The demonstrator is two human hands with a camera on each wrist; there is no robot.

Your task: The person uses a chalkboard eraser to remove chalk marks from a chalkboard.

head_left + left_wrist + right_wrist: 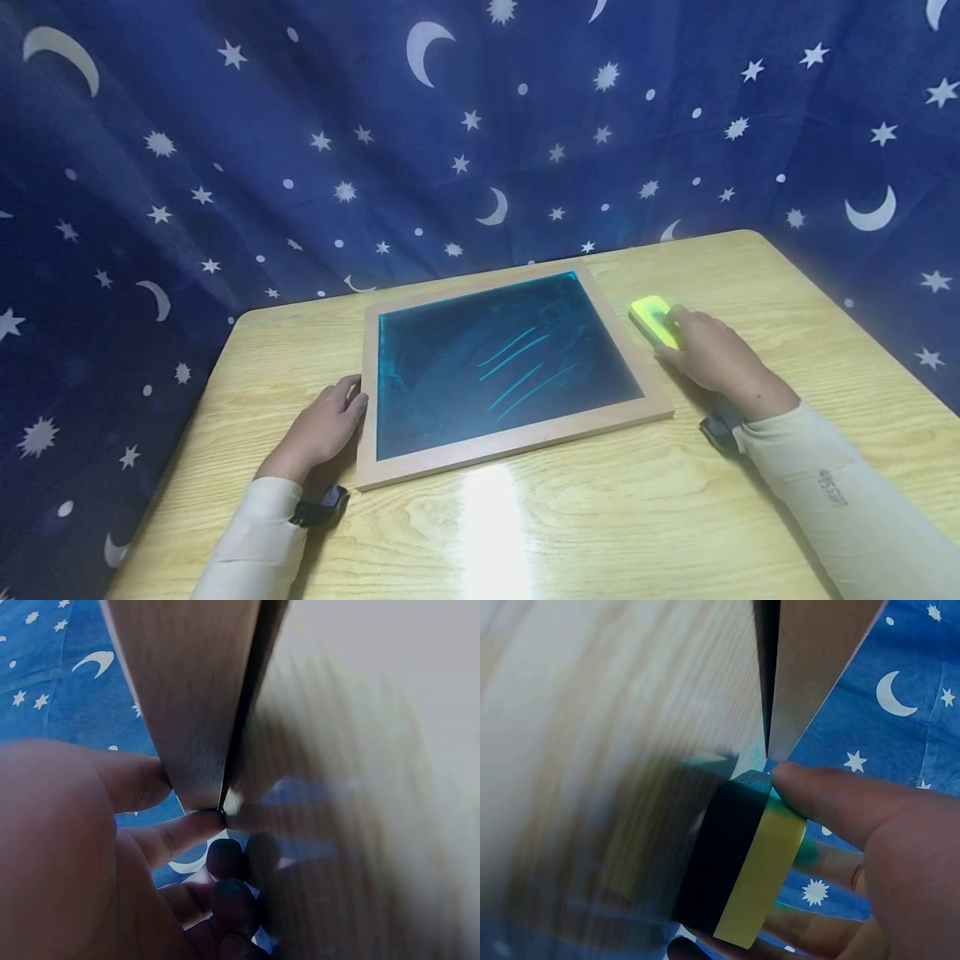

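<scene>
A wood-framed chalkboard (517,442) lies on the table, with several slanted blue-green strokes on its dark face. At its left edge my left hand (322,425) grips the frame side (191,682); the thumb meets the upper edge and the index finger the lower. The other fingers of that hand curl near the tabletop. To the right of the board, my right hand (712,354) holds a chalkboard eraser (648,310) with a yellow body and a black pad. In the right wrist view the eraser (761,877) has its black pad toward the table, the thumb at one end.
Light wood-grain table (600,517) under everything, its rounded far corners near the curtain. A dark blue curtain (420,158) with moons and stars hangs behind and to both sides. Dark straps sit at both wrists, and a bright reflection lies on the front of the tabletop.
</scene>
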